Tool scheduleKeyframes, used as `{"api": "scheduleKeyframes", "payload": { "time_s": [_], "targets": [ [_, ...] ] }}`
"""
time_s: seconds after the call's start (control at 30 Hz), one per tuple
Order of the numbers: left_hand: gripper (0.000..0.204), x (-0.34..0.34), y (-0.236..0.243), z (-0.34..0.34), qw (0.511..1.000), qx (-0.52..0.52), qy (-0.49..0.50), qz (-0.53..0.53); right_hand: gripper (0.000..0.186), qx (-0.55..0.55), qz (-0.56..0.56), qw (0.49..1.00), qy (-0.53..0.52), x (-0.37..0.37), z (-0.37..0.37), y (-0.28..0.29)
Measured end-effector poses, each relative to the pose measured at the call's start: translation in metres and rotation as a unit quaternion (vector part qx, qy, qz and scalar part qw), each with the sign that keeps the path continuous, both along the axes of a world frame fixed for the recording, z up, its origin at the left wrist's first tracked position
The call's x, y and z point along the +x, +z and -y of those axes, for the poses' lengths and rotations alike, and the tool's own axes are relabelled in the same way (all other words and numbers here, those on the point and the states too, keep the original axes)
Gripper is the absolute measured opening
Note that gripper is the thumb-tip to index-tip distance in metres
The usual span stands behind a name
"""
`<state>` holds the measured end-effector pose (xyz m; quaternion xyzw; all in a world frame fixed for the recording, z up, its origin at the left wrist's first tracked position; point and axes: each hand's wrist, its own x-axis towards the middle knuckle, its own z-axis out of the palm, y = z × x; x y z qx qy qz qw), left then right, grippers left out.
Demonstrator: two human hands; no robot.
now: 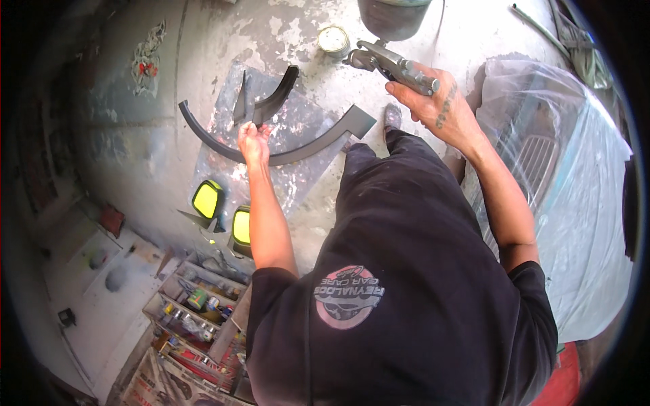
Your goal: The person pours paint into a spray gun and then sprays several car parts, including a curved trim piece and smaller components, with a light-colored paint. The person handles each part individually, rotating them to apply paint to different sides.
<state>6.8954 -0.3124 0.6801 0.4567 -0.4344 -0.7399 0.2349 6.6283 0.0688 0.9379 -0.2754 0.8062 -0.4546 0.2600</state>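
Note:
My right hand (440,108) is wrapped around a metal spray gun (393,66), held out in front of me at the right. A dark round cup (396,21) appears just beyond the gun and seems joined to it. My left hand (254,143) is extended with its fingers curled together. It meets, in this view, the lower end of a short dark curved trim piece (276,98); whether it grips that piece is unclear. Beneath it a long dark arched trim strip (220,149) lies on a paint-stained sheet (298,179) on the floor.
Two mirror housings with yellow-green faces, one (207,199) farther left and one (241,225) beside my left forearm, rest on the floor. An open can (333,42) stands ahead. Plastic sheeting (582,223) covers a large object at right. A compartmented tool tray (186,284) is lower left.

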Motion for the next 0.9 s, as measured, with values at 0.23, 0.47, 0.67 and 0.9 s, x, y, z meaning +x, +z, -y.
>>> {"api": "scheduleKeyframes", "payload": {
  "time_s": [0.23, 0.47, 0.67, 0.9],
  "targets": [
    [0.011, -0.017, 0.013, 0.017, 0.997, -0.059, -0.029, 0.030, 0.031, 0.050, 0.016, 0.998, 0.017, -0.005, 0.001, 0.022],
    [0.011, -0.024, 0.024, 0.034, 0.995, -0.081, -0.034, 0.041, 0.044, 0.117, 0.011, 0.987, 0.107, -0.008, -0.009, 0.028],
    [0.009, -0.032, 0.028, 0.029, 0.997, -0.065, -0.033, 0.037, 0.040, 0.051, -0.058, 0.995, 0.057, -0.008, 0.003, 0.013],
    [0.012, -0.050, 0.033, 0.000, 1.000, 0.008, -0.005, 0.020, 0.037, 0.032, 0.072, 0.995, 0.059, 0.008, 0.007, -0.006]
  ]
}}
